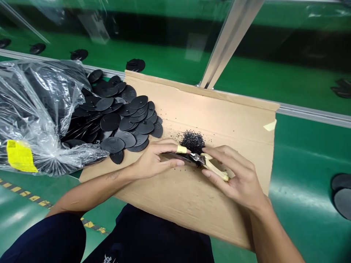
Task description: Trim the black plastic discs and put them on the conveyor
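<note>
My left hand (156, 160) pinches a flat black plastic disc (178, 157) edge-on over a sheet of brown cardboard (192, 197); a tan band wraps one fingertip. My right hand (236, 175) grips small cutters with cream handles (215, 168), their metal jaws (197, 158) against the disc's edge. Just behind the hands lies a small heap of black trimmings (192, 140). A pile of the same black discs (120, 117) spills across the cardboard's left side, close to my left hand.
A clear plastic bag (35, 117) with a yellow label holds more discs at left. Behind runs a green conveyor belt (274, 80) carrying scattered discs, with a metal rail and a slanted aluminium post (227, 44). More discs (341, 193) lie at right.
</note>
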Demonstrator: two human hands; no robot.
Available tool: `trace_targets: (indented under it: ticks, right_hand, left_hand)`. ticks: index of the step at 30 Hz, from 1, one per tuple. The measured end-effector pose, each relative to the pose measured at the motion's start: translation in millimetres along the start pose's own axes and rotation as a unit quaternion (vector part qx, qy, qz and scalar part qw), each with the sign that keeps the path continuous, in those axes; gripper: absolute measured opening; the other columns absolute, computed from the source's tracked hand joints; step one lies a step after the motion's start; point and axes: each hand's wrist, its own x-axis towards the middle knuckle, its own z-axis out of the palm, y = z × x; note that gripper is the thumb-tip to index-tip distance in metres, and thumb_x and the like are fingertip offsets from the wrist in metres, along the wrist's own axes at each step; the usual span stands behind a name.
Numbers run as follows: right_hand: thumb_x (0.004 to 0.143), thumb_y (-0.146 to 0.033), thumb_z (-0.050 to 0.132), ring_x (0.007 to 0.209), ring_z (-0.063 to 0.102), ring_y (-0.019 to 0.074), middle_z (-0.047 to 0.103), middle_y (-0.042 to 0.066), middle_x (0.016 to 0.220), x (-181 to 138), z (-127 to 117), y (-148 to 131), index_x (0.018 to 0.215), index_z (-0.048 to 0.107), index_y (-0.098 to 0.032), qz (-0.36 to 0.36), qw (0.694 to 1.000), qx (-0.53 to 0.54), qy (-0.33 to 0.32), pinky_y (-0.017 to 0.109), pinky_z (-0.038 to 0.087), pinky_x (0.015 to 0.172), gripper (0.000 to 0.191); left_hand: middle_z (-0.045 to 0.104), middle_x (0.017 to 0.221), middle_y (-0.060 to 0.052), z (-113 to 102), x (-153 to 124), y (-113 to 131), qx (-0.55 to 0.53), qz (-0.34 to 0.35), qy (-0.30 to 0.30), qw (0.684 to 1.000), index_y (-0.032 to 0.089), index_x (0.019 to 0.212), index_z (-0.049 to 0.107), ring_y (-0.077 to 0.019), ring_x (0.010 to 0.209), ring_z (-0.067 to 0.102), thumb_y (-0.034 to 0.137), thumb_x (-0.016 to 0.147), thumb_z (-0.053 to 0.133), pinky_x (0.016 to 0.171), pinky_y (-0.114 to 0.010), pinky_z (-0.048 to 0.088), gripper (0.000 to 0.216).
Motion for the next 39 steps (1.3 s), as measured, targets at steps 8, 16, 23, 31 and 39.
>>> trace_targets:
  ticks: [8, 16, 23, 31, 39]
  right_hand:
    - [0.104, -0.024, 0.068, 0.097, 0.067, 0.0277, 0.066, 0.014, 0.114, 0.2, 0.9, 5.4, 0.136, 0.060, -0.017, -0.048, 0.997, -0.057, 0.016, 0.042, 0.059, 0.080, 0.034]
    - [0.104, -0.024, 0.068, 0.098, 0.068, 0.0284, 0.066, 0.016, 0.114, -0.4, -0.6, 4.5, 0.136, 0.060, -0.015, -0.051, 0.996, -0.066, 0.005, 0.042, 0.059, 0.079, 0.033]
    - [0.105, -0.023, 0.067, 0.098, 0.070, 0.0272, 0.068, 0.014, 0.115, -3.4, -0.9, 4.0, 0.133, 0.063, -0.017, -0.031, 0.997, -0.074, -0.005, 0.041, 0.060, 0.082, 0.029]
    - [0.106, -0.025, 0.068, 0.091, 0.072, 0.0265, 0.071, 0.011, 0.111, -6.4, -1.3, 2.5, 0.130, 0.065, -0.019, -0.030, 0.992, -0.121, -0.009, 0.040, 0.061, 0.076, 0.024]
    - [0.106, -0.024, 0.067, 0.092, 0.071, 0.0269, 0.071, 0.012, 0.113, -4.4, 1.9, 4.1, 0.126, 0.066, -0.017, -0.035, 0.986, -0.159, 0.018, 0.041, 0.061, 0.076, 0.021]
  left_hand:
    - [0.076, 0.099, -0.009, -2.2, 1.6, 2.1, 0.021, 0.018, -0.017, 0.999, 0.016, 0.111, 0.078, -0.0149, 0.089, 0.070, 0.026, 0.090, 0.076, 0.081, -0.025, 0.059, 0.023]
    - [0.076, 0.098, -0.009, -2.0, 0.2, -0.2, 0.019, 0.026, -0.020, 0.999, 0.016, 0.111, 0.077, -0.0157, 0.090, 0.070, 0.026, 0.089, 0.077, 0.080, -0.026, 0.057, 0.024]
    - [0.075, 0.098, -0.008, -1.1, -1.5, -2.3, 0.009, 0.036, -0.023, 0.999, 0.017, 0.111, 0.078, -0.0157, 0.090, 0.070, 0.026, 0.089, 0.077, 0.080, -0.026, 0.057, 0.023]
    - [0.074, 0.096, -0.009, 1.3, -2.3, -5.3, 0.002, 0.040, -0.027, 0.999, 0.017, 0.111, 0.077, -0.0163, 0.088, 0.069, 0.028, 0.090, 0.076, 0.077, -0.028, 0.058, 0.023]
    - [0.065, 0.081, -0.002, -0.3, -4.7, -0.1, 0.061, 0.027, -0.005, 0.998, 0.017, 0.114, 0.072, -0.0108, 0.070, 0.057, 0.030, 0.089, 0.076, 0.066, -0.023, 0.050, 0.028]
